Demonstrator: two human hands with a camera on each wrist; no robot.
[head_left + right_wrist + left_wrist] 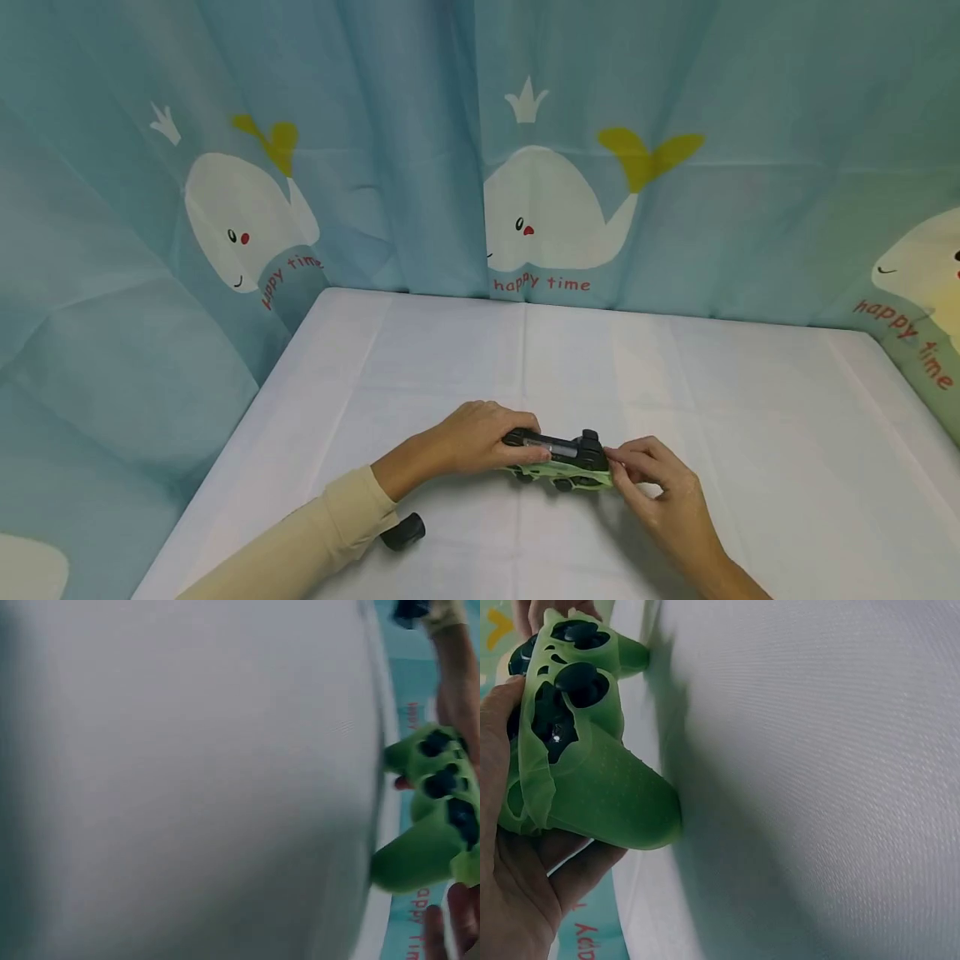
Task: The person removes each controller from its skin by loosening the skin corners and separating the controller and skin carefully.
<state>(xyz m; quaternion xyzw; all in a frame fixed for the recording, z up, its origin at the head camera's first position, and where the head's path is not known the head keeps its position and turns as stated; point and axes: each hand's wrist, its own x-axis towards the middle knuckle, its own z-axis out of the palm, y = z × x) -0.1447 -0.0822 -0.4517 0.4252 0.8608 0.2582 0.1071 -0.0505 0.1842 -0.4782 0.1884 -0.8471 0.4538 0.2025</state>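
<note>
A black game controller [555, 446] sits partly inside a light green silicone cover [615, 787], its buttons and thumbsticks showing through the cut-outs. My left hand [480, 437] grips one end of it, thumb on the near long edge and fingers round the back. At the opposite end, my right hand [660, 483] pinches the rim of the cover between thumb and fingertips. In the head view the black upper edge of the controller lies bare above the green. The right wrist view shows the covered controller blurred, with right fingertips [457, 915] beside it.
A white cloth covers the table [750, 400] under both hands. Blue curtains [420, 150] with printed whales hang along the back and sides. A black cylindrical device [402, 532] sits at the left wrist by the beige sleeve [337, 517].
</note>
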